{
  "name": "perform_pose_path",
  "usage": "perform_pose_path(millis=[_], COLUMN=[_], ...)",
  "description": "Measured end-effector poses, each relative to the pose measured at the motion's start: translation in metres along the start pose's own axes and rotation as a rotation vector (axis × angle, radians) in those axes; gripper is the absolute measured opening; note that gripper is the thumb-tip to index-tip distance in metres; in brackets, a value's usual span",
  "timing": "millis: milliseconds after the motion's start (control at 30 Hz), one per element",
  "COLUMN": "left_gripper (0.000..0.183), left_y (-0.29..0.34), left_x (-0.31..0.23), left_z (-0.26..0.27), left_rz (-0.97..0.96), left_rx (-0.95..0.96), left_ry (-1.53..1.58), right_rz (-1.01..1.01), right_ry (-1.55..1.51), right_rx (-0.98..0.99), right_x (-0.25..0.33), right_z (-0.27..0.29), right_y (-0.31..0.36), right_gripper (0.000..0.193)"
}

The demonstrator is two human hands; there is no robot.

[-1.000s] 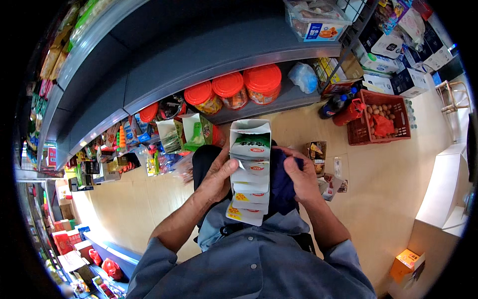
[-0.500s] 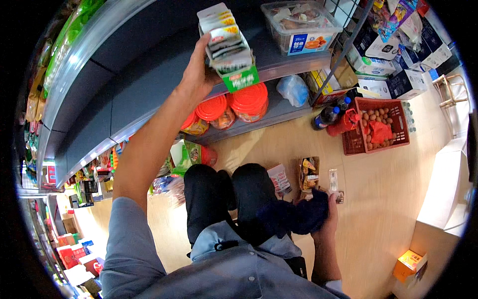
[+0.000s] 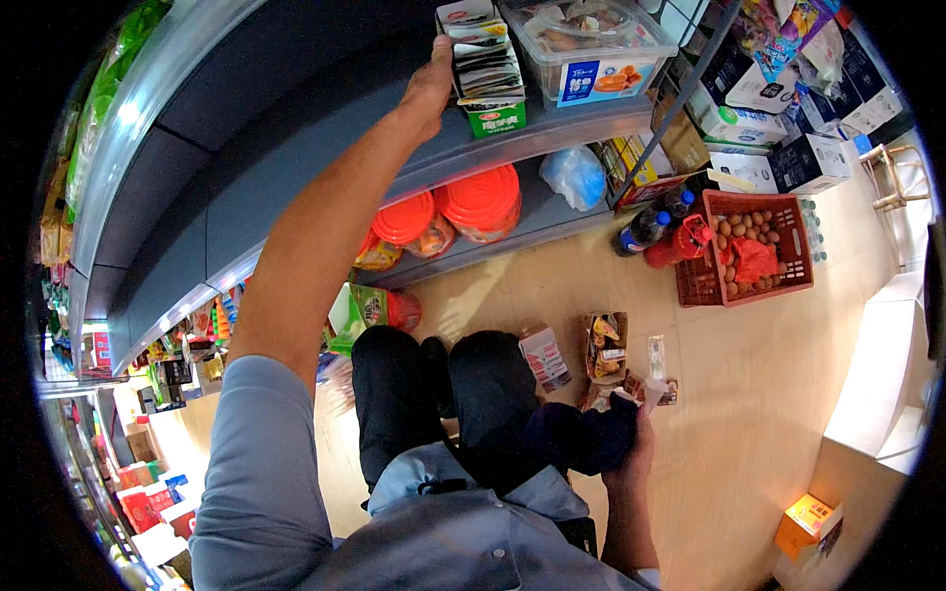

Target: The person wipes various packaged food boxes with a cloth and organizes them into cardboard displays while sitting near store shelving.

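Observation:
My left hand (image 3: 431,87) is reached out to the dark grey shelf (image 3: 350,118), gripping the left side of a green-fronted display box (image 3: 498,119) filled with a row of thin snack packets (image 3: 485,61). The box rests upright on the shelf, close beside a clear plastic tub (image 3: 604,79) with a blue label. Low by my right knee, my right hand (image 3: 633,461) is closed around a bunched dark navy cloth (image 3: 586,436). Most of its fingers are hidden behind the cloth.
Red-lidded jars (image 3: 479,199) and a blue-white plastic bag (image 3: 574,179) stand on the lower shelf. On the floor are dark bottles (image 3: 642,232), a red crate (image 3: 695,280) of round brown items, an open carton of packets (image 3: 605,347) and a white-and-red box (image 3: 545,359).
My left hand has moved the box of packets forward and right, setting it down beside the clear tub. My right hand, still holding the cloth, has shifted slightly left.

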State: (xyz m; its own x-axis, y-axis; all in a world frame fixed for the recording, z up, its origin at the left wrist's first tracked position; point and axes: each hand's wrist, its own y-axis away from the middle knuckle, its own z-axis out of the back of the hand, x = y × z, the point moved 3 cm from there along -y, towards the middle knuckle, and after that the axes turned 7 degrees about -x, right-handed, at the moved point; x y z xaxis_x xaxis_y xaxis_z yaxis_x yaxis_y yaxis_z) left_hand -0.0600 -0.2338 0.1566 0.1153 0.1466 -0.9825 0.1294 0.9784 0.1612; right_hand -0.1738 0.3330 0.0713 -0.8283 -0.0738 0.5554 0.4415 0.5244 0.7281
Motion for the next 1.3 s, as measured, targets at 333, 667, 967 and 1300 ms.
perform_pose_path(millis=[333, 667, 967, 1300], left_gripper=[0.062, 0.051, 0.052, 0.055], left_y=[0.331, 0.431, 0.409, 0.394], left_x=[0.071, 0.111, 0.142, 0.133], left_z=[0.032, 0.098, 0.214, 0.288], left_rz=[0.109, 0.925, -0.397, -0.782], left_rx=[0.465, 0.166, 0.383, 0.185], left_ry=[-0.053, 1.033, -1.324, -1.695], right_rz=[0.539, 1.243, 0.411, 0.246], right_ry=[0.585, 0.895, 1.207, 1.314], right_rx=[0.114, 0.776, 0.007, -0.614], right_x=[0.015, -0.026, -0.065, -0.098], right_z=[-0.086, -0.169, 0.064, 0.265], right_y=[0.022, 0.088, -0.083, -0.102], right_gripper=[0.035, 0.060, 0.036, 0.034])
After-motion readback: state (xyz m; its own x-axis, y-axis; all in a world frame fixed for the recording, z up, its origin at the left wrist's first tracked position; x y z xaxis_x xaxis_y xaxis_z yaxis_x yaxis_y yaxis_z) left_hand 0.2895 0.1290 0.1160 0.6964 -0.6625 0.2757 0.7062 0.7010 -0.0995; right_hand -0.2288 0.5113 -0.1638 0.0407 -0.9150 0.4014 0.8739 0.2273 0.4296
